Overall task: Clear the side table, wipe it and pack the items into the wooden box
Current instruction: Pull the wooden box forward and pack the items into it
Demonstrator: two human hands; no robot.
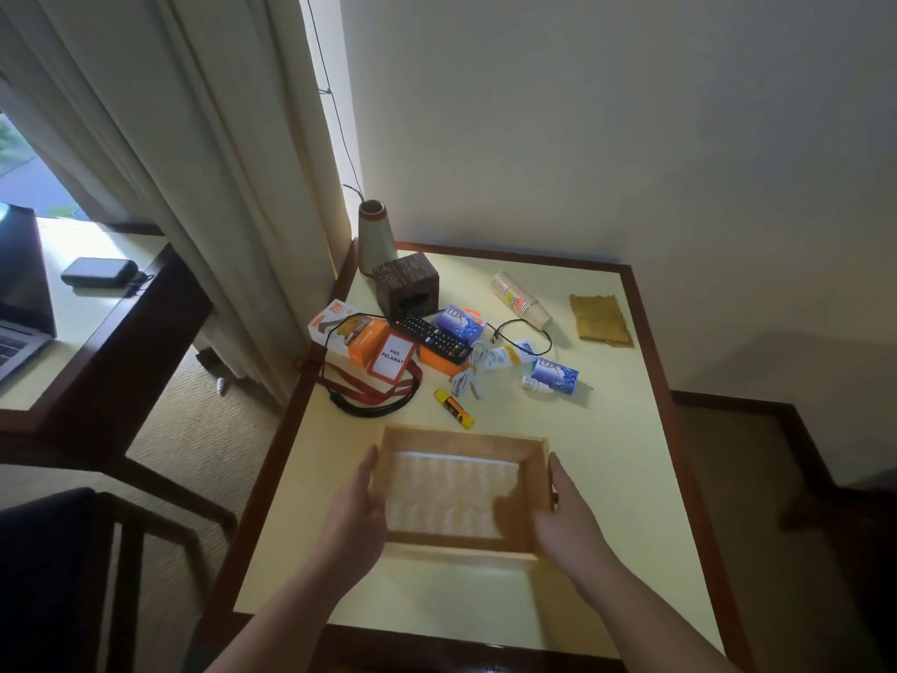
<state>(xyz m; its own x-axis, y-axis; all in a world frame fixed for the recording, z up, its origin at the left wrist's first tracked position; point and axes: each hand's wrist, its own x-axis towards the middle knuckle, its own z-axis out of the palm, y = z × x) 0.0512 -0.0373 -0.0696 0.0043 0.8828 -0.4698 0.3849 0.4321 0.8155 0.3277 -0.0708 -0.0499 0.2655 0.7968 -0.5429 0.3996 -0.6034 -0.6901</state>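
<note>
A laptop [19, 303] and a black pouch [99, 271] are seen on a desk [97, 327] beside cream curtains [194, 187].

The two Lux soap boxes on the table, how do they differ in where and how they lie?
The far Lux box lies by the remote control, close to the dark tissue box; the near Lux box lies further right, beside a small white bottle. The far Lux box has an orange sticker at one corner; none shows on the near Lux box. Both are blue and white, lying flat on the side table, outside the wooden box.
</note>
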